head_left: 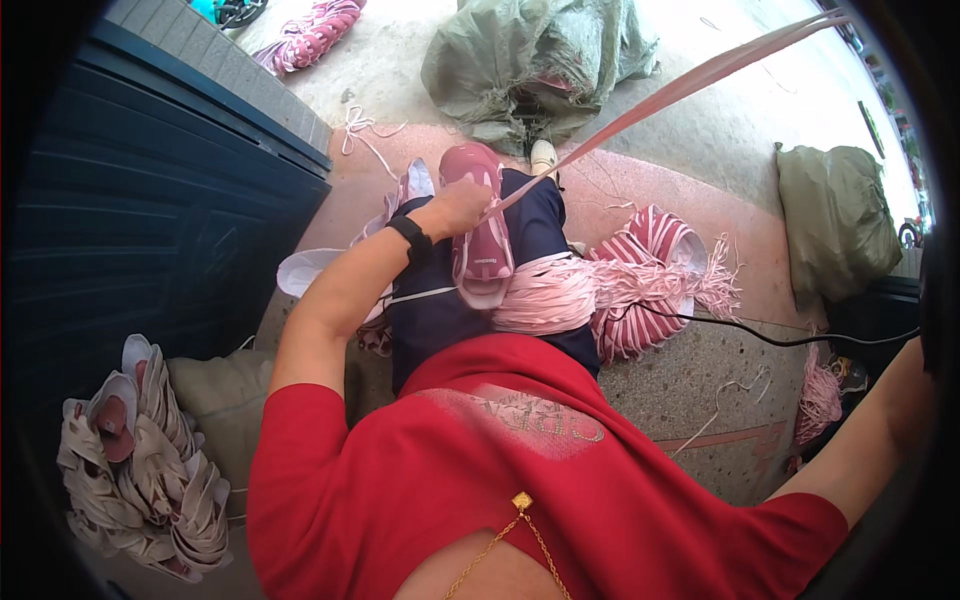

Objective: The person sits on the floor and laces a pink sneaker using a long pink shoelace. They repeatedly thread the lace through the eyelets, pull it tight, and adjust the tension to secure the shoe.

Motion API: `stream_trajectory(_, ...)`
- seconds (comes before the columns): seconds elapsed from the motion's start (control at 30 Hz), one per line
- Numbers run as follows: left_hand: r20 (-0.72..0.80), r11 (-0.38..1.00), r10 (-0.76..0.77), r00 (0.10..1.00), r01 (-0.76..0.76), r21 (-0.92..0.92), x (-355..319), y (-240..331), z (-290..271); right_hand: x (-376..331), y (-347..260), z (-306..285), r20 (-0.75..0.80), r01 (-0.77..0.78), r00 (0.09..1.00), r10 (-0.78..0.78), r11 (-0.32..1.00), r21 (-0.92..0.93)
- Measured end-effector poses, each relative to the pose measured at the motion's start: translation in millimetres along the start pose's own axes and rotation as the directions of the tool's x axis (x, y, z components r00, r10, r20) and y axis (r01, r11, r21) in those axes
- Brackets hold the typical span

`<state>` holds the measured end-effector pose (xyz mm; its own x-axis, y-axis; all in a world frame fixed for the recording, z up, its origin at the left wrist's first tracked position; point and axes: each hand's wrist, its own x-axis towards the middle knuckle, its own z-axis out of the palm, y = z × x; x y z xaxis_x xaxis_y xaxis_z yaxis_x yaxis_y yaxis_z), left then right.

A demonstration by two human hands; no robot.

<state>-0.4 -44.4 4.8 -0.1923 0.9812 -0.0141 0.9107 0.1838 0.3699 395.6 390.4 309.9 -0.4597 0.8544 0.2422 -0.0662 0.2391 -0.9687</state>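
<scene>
1. Left hand (455, 208): I see it closed on the upper of a pink shoe (478, 232), fingers curled over the top near the lace area. A black wristband (411, 238) sits on that wrist.
2. A pink lace strap (680, 88) runs taut from the left hand's grip up and to the right, toward the top right corner of the view.
3. Right hand: out of view. Only the right arm (880, 425) shows, stretched toward the right edge; I cannot tell how that hand is closed.
4. The pink shoe lies on the person's lap, on dark blue trousers (440, 310), sole side toward the knee, toe pointing away from the body.
5. Just beside the shoe, on the right thigh, a loose bundle of pale pink laces (560, 295) drapes over the leg.
6. Past that bundle, on the ground, a pink and white striped bundle (645, 270) lies with frayed ends spread out.
7. A black cable (780, 340) crosses the floor (680, 370) at right.
8. Lower left: a heap of beige shoe uppers (140, 450) beside a dark blue door (150, 200).
9. Far side: a grey-green sack (530, 60) at top, another green sack (835, 220) at right.
</scene>
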Motion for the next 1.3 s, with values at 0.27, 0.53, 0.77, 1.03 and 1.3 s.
stream_trajectory(0.27, -0.011, 0.955, -0.111, 0.994, 0.103, -0.279, 0.4, -14.9, -26.7, 4.1, 4.3, -38.2, -0.094, -0.025, 0.995, 0.023, 1.0, -0.014)
stream_trajectory(0.53, 0.453, 0.947, -0.306, 0.837, 0.315, 0.059, 58.5, 19.8, -30.3, 10.6, -5.8, -82.6, -0.194, -0.031, 0.981, 0.025, 0.999, -0.03)
stream_trajectory(0.77, 0.561, 0.996, -0.08, 0.824, 0.094, 0.004, 80.5, -6.4, 17.6, 23.7, -12.2, -127.2, -0.284, -0.024, 0.959, 0.011, 0.999, -0.042)
stream_trajectory(1.03, 0.306, 0.955, -0.208, 0.929, 0.26, -0.143, 63.6, -21.8, 9.2, 50.4, -16.3, -163.4, -0.373, -0.007, 0.928, -0.018, 0.998, -0.067)
stream_trajectory(1.3, 0.213, 0.521, 0.081, 0.974, 0.141, -0.842, 8.8, 34.6, -161.9, 95.1, 14.1, -158.7, -0.356, -0.03, 0.934, 0.015, 0.999, -0.038)
